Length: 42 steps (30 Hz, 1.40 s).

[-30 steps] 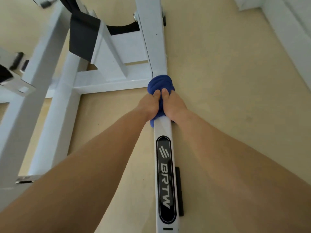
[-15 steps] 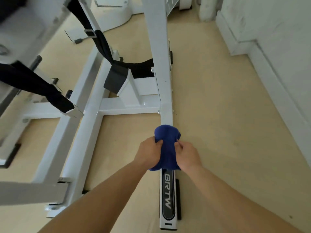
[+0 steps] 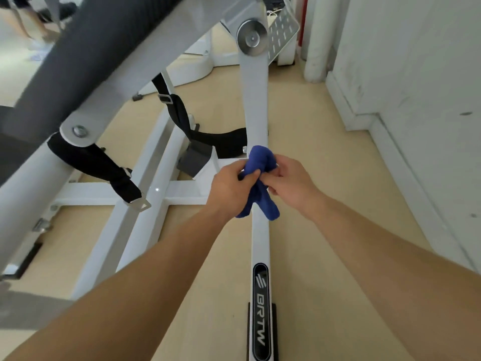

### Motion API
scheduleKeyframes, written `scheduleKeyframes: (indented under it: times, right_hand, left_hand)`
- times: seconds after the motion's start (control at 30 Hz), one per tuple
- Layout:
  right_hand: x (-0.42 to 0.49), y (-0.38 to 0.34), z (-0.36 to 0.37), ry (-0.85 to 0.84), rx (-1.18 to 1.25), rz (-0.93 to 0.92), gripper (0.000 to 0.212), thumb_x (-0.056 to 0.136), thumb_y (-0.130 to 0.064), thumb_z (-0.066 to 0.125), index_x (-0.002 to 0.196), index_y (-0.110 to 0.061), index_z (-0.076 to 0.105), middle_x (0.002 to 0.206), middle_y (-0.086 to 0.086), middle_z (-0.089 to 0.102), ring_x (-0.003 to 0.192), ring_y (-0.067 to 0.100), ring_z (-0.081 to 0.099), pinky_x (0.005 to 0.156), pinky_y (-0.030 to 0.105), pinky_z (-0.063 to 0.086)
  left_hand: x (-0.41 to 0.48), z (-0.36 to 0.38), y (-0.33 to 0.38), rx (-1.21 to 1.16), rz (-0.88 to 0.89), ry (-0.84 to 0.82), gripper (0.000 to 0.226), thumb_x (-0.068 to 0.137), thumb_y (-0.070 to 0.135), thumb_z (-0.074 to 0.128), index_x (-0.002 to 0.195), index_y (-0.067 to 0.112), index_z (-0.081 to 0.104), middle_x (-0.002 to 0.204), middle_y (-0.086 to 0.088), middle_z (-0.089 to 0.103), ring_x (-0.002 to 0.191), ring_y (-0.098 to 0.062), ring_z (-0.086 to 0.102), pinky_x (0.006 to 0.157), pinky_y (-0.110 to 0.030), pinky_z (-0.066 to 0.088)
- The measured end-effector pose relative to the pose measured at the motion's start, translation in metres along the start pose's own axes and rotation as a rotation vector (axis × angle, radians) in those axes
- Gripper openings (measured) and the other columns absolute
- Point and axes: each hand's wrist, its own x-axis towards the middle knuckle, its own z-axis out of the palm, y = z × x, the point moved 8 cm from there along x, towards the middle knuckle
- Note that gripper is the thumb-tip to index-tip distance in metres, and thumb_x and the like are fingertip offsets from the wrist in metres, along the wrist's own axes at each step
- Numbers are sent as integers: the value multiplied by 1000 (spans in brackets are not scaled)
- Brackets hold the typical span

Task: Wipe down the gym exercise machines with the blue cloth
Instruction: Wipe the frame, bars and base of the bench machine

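The blue cloth (image 3: 260, 175) is bunched up and held between both hands above the white floor rail (image 3: 261, 241) of the gym machine. My left hand (image 3: 230, 187) pinches the cloth's left side. My right hand (image 3: 291, 181) grips its right side with the fingers curled. Two folds of the cloth hang down over the rail. The rail carries a black BRTW label (image 3: 261, 311) nearer to me. A white upright arm (image 3: 253, 95) with a round metal pivot cap (image 3: 252, 37) rises beyond the cloth.
White frame bars (image 3: 145, 204) and black straps (image 3: 104, 165) lie to the left, under a grey padded bar (image 3: 86, 58). A white wall and skirting (image 3: 406, 152) run along the right. Another person's legs (image 3: 23, 24) show at top left. The floor is beige.
The cloth has come off the rail and is now bunched between both hands, above it. My head has lifted, so the upper frame, pivot and padded bar have come into view.
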Motion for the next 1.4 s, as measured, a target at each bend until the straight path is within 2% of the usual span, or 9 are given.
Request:
scheduleKeyframes:
  times: [0.13,0.33,0.47,0.57,0.73,0.83,1.0,1.17,1.4]
  right_hand:
    - [2,-32,-23,87,-274,-83,11,90,-24,67,85,-26,57,73,-12,59,69,8,57,60,21,39]
    - [19,-86,-46,179,-482,-160,13,89,-29,64,84,-17,64,72,-2,71,75,20,68,74,40,56]
    - [35,-133,-61,346,-476,-294,12,90,-28,61,97,-20,66,79,-6,67,84,21,65,71,29,47]
    - [43,-159,-65,431,-327,-387,27,94,-23,57,121,-21,58,94,-8,65,90,14,63,81,27,48]
    - [71,-151,-48,365,-112,-420,61,96,-31,50,152,-24,25,128,-1,64,115,16,62,103,37,47]
    - [86,-144,-40,323,-216,-416,60,100,-41,34,156,-26,16,131,4,61,113,24,61,100,43,47]
    - [99,-135,-41,382,-251,-460,47,106,-32,34,151,-19,30,123,3,64,103,21,61,90,33,45]
    - [106,-91,-28,416,-265,-363,42,107,-32,35,144,-12,40,110,0,60,97,17,57,76,19,33]
    - [103,-99,-32,300,-390,-307,44,106,-41,33,131,-9,51,114,13,65,101,28,62,77,31,41]
  left_hand:
    - [4,-24,24,161,49,78,14,98,25,53,103,33,63,87,11,65,78,1,58,64,-13,39]
    - [19,-62,54,148,0,305,14,93,23,58,105,28,63,84,10,63,73,-9,59,68,-26,44]
    - [37,-78,81,3,36,496,22,99,20,52,117,19,64,98,3,67,82,-13,56,77,-22,43]
    - [51,-77,106,-28,96,598,27,103,19,42,118,15,64,91,6,58,79,-10,49,65,-10,32]
    - [81,-53,111,-90,132,525,26,105,25,35,106,17,59,75,10,53,66,-8,50,51,-20,31]
    - [90,-45,101,-43,224,404,33,107,35,30,114,16,57,77,12,54,66,2,49,53,-8,35]
    - [120,-45,92,10,216,383,31,107,38,30,98,19,53,78,11,52,67,-1,47,53,-19,30]
    - [125,-23,52,69,126,327,26,107,35,31,95,21,49,73,13,47,63,1,45,50,-9,32]
    - [121,-30,62,124,124,285,33,108,35,25,96,17,50,77,9,50,67,-5,47,57,-20,30]
